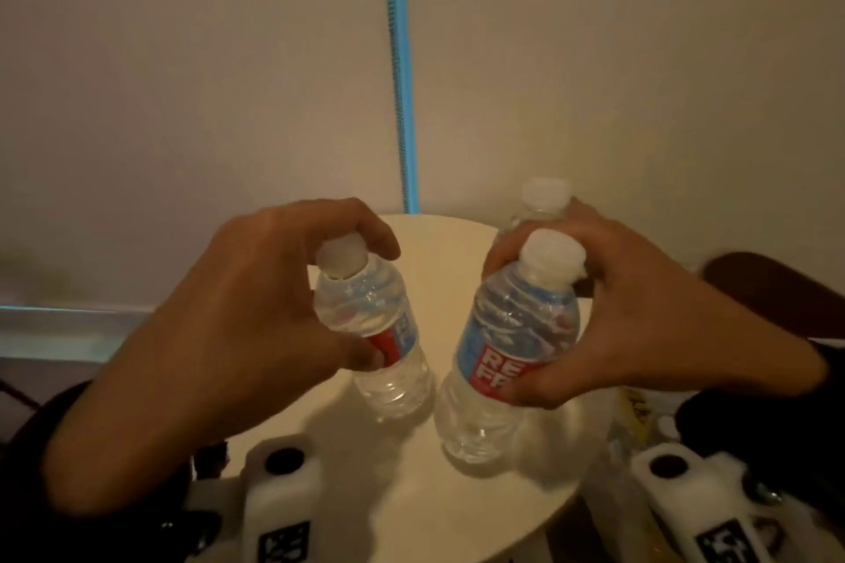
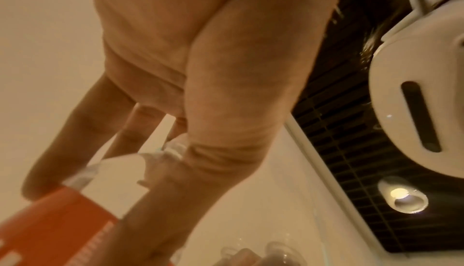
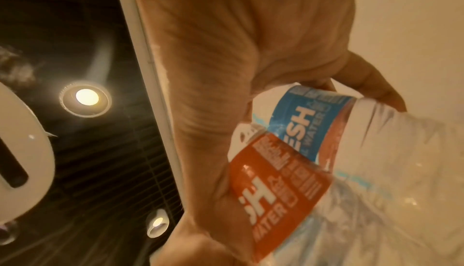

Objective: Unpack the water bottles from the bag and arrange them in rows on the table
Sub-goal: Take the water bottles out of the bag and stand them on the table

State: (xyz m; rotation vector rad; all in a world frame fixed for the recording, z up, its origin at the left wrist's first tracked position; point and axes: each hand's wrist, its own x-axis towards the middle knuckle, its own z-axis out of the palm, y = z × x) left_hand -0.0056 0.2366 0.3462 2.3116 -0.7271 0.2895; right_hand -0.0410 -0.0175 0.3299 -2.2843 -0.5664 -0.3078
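A round white table [image 1: 439,242] lies below both hands. My left hand [image 1: 366,297] grips one clear water bottle [image 1: 398,384] with a red and blue label, fingers over the cap, thumb on the label; it is tilted above the table's middle. In the left wrist view that hand [image 2: 100,187] holds the red-labelled bottle [image 2: 57,220]. My right hand [image 1: 526,325] holds two bottles together: a front bottle [image 1: 480,421] and a rear bottle [image 1: 546,194]. The right wrist view shows the hand [image 3: 288,151] round a red label [image 3: 276,191] and a blue label [image 3: 308,115]. Whether any base touches the table is unclear.
A plain wall with a vertical blue strip [image 1: 400,105] stands right behind the table. A dark rounded chair back [image 1: 777,288] is at the right. Something yellowish [image 1: 635,416] lies below the table's right edge. No bottles stand free on the table.
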